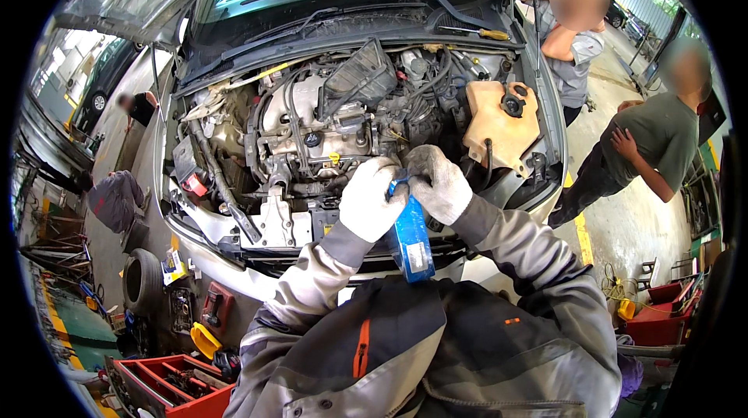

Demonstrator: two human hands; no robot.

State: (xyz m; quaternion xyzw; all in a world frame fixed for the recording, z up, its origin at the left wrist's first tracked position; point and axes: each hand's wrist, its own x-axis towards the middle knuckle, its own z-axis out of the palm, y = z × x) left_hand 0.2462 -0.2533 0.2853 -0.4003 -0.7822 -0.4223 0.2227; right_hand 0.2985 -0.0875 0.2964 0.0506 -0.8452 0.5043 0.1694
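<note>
Both my hands wear pale work gloves and are held together over the front of an open engine bay. Between them hangs a long, narrow blue package (413, 232) with a white label near its lower end. My left hand (371, 200) is closed on the package's upper left edge. My right hand (439, 184), its glove dirtier, pinches the top of the package from the other side. The fingertips meet at the upper end, so what lies between them is partly hidden. Just beyond is the engine (319, 141), with a black oil cap and a yellow dipstick handle.
A tan plastic reservoir (499, 126) sits right of the engine. A yellow-handled screwdriver (492, 34) lies below the windscreen. Two people stand at the right; two others are at the left. A red tool tray (175, 387) and a tyre (142, 281) are on the left floor.
</note>
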